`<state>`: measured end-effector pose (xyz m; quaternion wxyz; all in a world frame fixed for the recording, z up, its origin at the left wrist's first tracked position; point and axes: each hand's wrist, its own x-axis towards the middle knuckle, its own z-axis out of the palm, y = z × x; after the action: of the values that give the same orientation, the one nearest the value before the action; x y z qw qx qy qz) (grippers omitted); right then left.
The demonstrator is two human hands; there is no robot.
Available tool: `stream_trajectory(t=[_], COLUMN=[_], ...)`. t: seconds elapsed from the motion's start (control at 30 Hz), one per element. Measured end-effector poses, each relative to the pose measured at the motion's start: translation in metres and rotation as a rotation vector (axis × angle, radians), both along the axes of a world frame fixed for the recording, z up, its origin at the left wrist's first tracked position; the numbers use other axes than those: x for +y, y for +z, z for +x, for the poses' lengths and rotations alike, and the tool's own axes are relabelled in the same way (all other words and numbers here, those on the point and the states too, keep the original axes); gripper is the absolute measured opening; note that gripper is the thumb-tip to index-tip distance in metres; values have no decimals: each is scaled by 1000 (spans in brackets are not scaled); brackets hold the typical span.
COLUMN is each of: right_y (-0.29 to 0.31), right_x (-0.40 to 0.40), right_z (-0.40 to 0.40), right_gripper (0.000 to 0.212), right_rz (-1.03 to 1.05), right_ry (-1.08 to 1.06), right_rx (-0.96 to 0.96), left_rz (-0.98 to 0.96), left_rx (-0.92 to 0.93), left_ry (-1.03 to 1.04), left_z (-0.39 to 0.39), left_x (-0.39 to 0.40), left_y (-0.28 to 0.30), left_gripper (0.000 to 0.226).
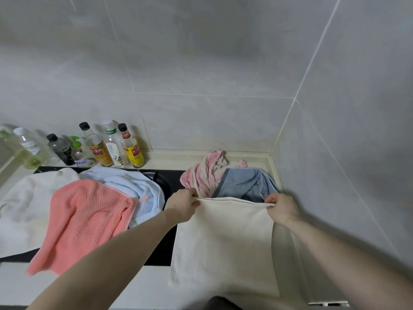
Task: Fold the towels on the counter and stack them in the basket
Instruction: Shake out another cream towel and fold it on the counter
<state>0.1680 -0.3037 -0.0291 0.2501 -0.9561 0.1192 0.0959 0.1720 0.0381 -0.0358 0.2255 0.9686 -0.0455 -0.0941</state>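
Observation:
A cream towel point(223, 238) hangs in front of me, held up by its top edge. My left hand point(182, 204) pinches its top left corner and my right hand point(281, 208) pinches its top right corner. Behind it, a pink-and-white towel point(206, 173) and a blue-grey towel point(243, 182) lie bunched near the wall corner. To the left lie a coral waffle towel point(87, 218), a light blue towel point(131, 184) and a white towel point(26, 204). No basket is in view.
Several bottles point(107, 146) stand in a row along the back wall at the left. A black stovetop point(167, 180) lies under the towels. Grey tiled walls close off the back and the right side. The pale counter edge point(143, 285) runs near me.

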Motion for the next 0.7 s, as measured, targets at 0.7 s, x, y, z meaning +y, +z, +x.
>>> stream_trajectory(t=[0.7], right_y=[-49], right_x=[4], right_z=[-151], right_gripper=[21], right_rz=[-105], right_ry=[103], right_rx=[179], left_rz=[42], left_rx=[55], left_ry=[-51], left_z=[-148], left_x=[16], left_y=[-38], left_gripper=[10])
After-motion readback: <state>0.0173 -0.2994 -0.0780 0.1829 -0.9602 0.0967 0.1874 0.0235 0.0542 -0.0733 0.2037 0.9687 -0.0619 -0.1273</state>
